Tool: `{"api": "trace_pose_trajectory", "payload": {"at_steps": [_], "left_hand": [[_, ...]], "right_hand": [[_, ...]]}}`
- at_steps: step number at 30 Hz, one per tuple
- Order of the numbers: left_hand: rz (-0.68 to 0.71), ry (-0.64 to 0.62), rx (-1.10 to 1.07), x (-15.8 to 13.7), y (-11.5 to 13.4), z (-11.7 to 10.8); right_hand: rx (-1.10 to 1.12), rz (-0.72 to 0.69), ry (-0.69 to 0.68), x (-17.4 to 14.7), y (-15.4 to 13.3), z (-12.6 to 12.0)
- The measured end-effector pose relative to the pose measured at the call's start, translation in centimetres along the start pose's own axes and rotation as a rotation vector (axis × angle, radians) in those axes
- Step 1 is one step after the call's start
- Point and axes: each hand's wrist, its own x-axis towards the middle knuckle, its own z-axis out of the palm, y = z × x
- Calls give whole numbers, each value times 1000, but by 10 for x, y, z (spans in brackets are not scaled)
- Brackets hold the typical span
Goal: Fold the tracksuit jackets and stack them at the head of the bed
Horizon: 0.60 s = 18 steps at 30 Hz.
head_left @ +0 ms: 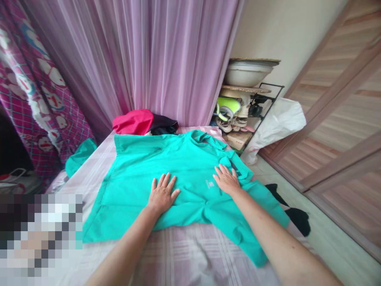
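Observation:
A turquoise jacket (131, 186) lies spread out on its front or back over a plaid cloth (178, 246), with its collar toward the right. On the middle of the jacket my left hand (162, 194) rests flat, fingers apart. My right hand (226, 178) lies palm down near the collar, beside a small pale logo (210, 184), and its fingers are spread too. One sleeve (244, 238) stretches toward me under my right forearm. Neither hand grips the fabric.
Pink and dark clothing (133, 121) lies bunched at the far edge, before a purple curtain (178, 63). Another turquoise piece (81, 157) hangs at the left. A rack with shoes and a white basin (248, 73) stands back right, near a white bag (279, 123) and wooden doors (336, 107).

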Motion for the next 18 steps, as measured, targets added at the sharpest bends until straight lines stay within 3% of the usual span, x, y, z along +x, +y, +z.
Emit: {"api": "trace_pose_trajectory", "payload": {"at_steps": [3, 8, 14, 18], "left_hand": [[-12, -43, -33, -4, 2, -2], [-64, -114, -67, -18, -19, -11], [-260, -159, -70, -50, -63, -28], [-416, -152, -46, -72, -97, -36]], "right_hand": [[44, -70, 32, -6, -43, -1], [105, -480, -48, -40, -111, 7], [73, -574, -80, -52, -109, 12], [44, -424, -121, -45, -101, 8]]}}
